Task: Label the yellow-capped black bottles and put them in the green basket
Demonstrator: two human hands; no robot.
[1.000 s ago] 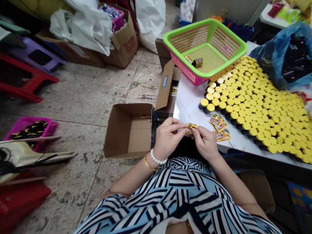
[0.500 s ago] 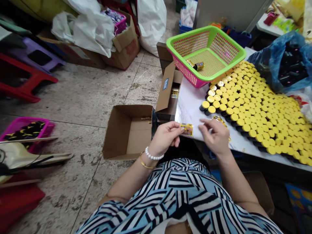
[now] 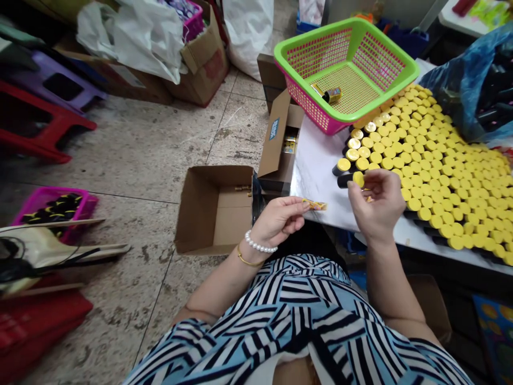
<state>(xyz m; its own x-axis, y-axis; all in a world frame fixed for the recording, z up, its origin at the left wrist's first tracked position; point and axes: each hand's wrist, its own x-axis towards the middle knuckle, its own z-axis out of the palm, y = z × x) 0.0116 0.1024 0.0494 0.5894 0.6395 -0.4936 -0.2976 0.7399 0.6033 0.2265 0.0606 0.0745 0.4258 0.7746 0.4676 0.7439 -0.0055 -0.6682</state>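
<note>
Watching from afar through the head view, I see the left hand [image 3: 280, 218] pinching a yellow printed sleeve [image 3: 319, 206] between thumb and fingers, held level at the table's near-left edge. My right hand [image 3: 377, 204] has thumb and fingers closed around a yellow-capped black bottle [image 3: 343, 181] — tilted, cap toward the palm — at the near-left corner of the massed bottles [image 3: 449, 171] on the white table [image 3: 318, 155]. Far beyond sits a green basket [image 3: 347, 116]; left of the table, a cardboard box [image 3: 195, 214] on the floor.
</note>
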